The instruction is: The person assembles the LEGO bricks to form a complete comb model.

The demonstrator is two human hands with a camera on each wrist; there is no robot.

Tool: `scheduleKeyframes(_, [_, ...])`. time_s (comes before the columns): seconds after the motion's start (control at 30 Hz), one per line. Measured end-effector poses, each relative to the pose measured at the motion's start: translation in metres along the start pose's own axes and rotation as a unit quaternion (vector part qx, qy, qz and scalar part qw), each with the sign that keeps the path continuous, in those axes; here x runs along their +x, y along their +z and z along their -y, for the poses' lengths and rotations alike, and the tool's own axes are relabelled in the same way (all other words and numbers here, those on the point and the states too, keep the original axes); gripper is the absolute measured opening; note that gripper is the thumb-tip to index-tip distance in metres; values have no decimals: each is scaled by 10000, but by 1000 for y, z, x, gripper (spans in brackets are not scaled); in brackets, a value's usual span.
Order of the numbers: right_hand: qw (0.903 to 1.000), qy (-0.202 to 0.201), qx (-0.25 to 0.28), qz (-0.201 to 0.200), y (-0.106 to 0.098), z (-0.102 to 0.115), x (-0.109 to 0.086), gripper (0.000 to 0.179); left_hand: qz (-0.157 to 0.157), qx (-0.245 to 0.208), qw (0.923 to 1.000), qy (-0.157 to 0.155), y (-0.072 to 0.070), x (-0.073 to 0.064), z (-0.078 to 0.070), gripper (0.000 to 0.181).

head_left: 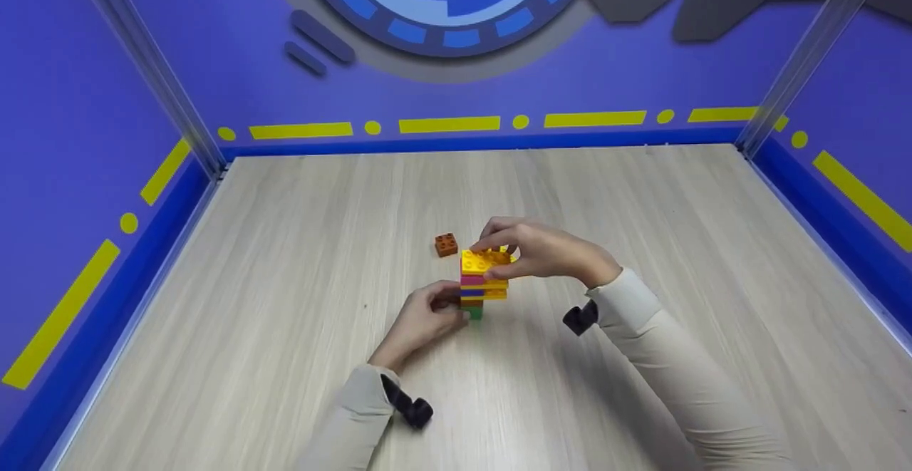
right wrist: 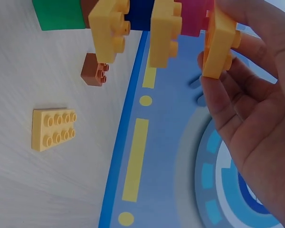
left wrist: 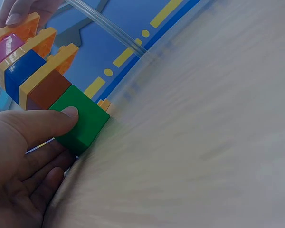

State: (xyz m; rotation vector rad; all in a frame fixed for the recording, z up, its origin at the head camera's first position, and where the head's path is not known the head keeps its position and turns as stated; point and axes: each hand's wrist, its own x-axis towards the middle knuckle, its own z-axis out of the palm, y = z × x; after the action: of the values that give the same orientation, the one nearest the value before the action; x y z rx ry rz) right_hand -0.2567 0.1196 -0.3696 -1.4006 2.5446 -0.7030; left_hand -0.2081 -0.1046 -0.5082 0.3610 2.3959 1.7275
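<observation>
A tower of toy building bricks stands on the table between the two hands. A green brick (left wrist: pixel 80 118) forms its base, with brown (left wrist: pixel 48 90), blue and pink bricks above and longer yellow bricks between them, their ends jutting out to one side. The left hand (head_left: pixel 427 314) grips the tower low down, its thumb on the green brick's face. At the tower's top, the right hand (head_left: pixel 541 249) holds the uppermost yellow brick (right wrist: pixel 219 45) between thumb and fingers. In the right wrist view this brick slants slightly against the pink brick (right wrist: pixel 194 16) under it.
A loose brown brick (head_left: pixel 446 244) lies on the wooden table (head_left: pixel 320 243) just behind the tower. Near it in the right wrist view lies a loose yellow brick (right wrist: pixel 54 128), studs showing. Blue-purple panels (head_left: pixel 214 43) wall the table at the back and sides.
</observation>
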Motion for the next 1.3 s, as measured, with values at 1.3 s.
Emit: scheduleKeyframes(1.3, [9982,403,-268,348,-3,13,7,36,47,188,9998,-66,0,-3,-5,40])
